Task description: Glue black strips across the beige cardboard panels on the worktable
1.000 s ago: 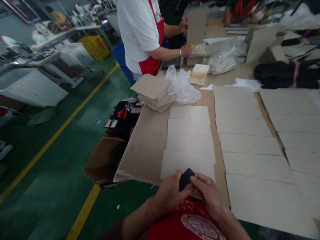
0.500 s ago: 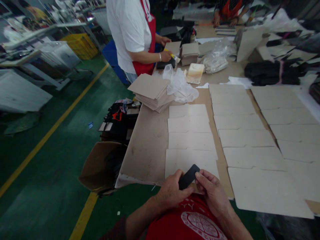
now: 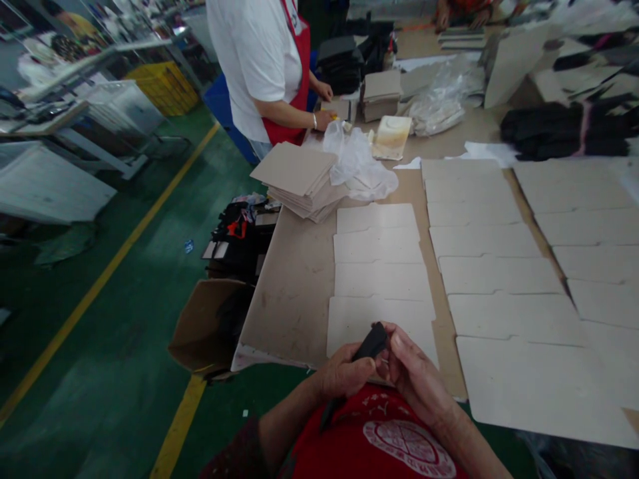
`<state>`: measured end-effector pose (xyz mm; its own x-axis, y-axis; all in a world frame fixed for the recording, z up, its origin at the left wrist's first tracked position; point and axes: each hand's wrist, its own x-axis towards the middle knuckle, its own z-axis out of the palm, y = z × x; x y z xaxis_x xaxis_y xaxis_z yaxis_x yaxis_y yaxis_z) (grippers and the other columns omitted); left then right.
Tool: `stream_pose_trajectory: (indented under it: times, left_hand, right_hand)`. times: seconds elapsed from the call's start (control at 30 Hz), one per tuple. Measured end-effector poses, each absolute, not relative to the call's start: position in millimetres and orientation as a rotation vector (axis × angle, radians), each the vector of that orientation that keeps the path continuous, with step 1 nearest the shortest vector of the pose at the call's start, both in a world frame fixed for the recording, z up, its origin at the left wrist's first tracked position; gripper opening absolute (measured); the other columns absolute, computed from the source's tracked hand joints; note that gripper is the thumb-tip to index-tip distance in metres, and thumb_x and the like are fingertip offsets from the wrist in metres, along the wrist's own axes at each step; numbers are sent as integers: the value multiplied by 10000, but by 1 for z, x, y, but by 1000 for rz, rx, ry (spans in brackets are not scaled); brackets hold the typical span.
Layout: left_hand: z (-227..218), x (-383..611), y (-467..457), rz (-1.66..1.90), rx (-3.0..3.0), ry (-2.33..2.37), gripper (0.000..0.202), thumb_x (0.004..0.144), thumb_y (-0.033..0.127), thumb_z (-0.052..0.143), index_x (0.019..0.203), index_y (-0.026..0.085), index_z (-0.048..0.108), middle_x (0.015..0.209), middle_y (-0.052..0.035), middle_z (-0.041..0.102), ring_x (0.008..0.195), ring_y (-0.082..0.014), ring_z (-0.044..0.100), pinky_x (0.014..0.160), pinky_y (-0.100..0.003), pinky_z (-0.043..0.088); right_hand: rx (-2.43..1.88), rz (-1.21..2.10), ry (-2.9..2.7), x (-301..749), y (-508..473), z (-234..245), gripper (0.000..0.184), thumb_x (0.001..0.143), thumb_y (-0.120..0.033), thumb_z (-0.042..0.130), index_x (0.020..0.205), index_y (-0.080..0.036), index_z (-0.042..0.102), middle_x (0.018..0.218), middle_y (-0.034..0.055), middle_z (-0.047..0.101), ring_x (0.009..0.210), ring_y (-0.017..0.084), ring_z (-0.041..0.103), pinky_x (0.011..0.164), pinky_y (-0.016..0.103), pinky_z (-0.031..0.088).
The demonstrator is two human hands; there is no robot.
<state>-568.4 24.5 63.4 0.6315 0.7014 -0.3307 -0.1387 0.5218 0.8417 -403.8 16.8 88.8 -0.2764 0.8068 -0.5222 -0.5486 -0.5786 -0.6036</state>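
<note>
In front of my red apron, my left hand [image 3: 344, 374] is wrapped round a dark, flat black strip [image 3: 373, 340], thumb on top. The strip's upper end sticks out and is seen almost edge-on; a dark tail hangs below the palm. My right hand [image 3: 413, 362] is closed at the strip's upper end, thumb and fingers pressed together against it; its fingertips are partly hidden. Just beyond both hands, the nearest beige board [image 3: 382, 322] lies flat on the table, one of an overlapping column.
More overlapping beige boards [image 3: 529, 379] lie in columns to the right. A board stack [image 3: 294, 169] and crumpled plastic [image 3: 364, 166] sit at the far left of the table. A co-worker [image 3: 259, 73] stands beyond. An open cardboard box [image 3: 200, 326] is on the floor left.
The black strip has turned from showing its broad face to nearly edge-on, with a tail now visible under my left hand. My right hand has shifted slightly left and up.
</note>
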Motion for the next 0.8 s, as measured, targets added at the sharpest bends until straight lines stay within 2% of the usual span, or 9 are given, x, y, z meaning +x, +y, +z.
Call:
stream_pose_trajectory:
  times: [0.2,0.4,0.53,0.63,0.73,0.8]
  left_hand:
    - [53,-563,25,551,809,692,628,759,721,604,905,111,582,587,45,413,458,-48,321,457,-191,260]
    - [41,-561,17,549,711,666,606,787,734,558,922,144,519,518,93,296,385,-38,223,387,-191,186]
    - [32,-562,13,559,685,712,646,798,792,451,881,153,499,512,89,308,365,-44,223,366,-191,191]
    - [30,-566,15,609,688,773,631,827,774,415,809,149,499,487,74,345,349,-49,256,356,-198,206]
    - [33,-573,22,659,696,833,537,809,681,562,819,146,511,466,81,356,355,-44,262,362,-190,200]
    - [38,-576,26,646,710,874,502,739,578,703,903,128,552,499,86,376,386,-35,258,374,-176,187]
  right_hand:
    - [-952,2035,-449,-396,23,81,342,783,-388,760,1059,-226,639,732,-19,596,610,78,502,581,187,407]
    - [-947,2053,-428,-395,26,83,313,785,-359,763,1032,-213,640,621,-44,548,567,67,483,586,182,406]
    - [-1021,2023,-393,-395,29,79,317,761,-363,768,998,-197,639,609,-28,564,546,80,499,554,192,409]
    - [-1147,1918,-438,-392,30,71,319,697,-318,784,954,-194,643,696,-17,596,524,72,484,465,179,346]
    - [-1274,1835,-515,-389,29,63,409,643,-279,768,1029,-212,651,735,-37,580,491,52,428,440,183,303]
    - [-1372,1845,-593,-389,29,60,438,656,-332,745,1065,-199,660,665,-47,542,476,55,389,447,194,292]
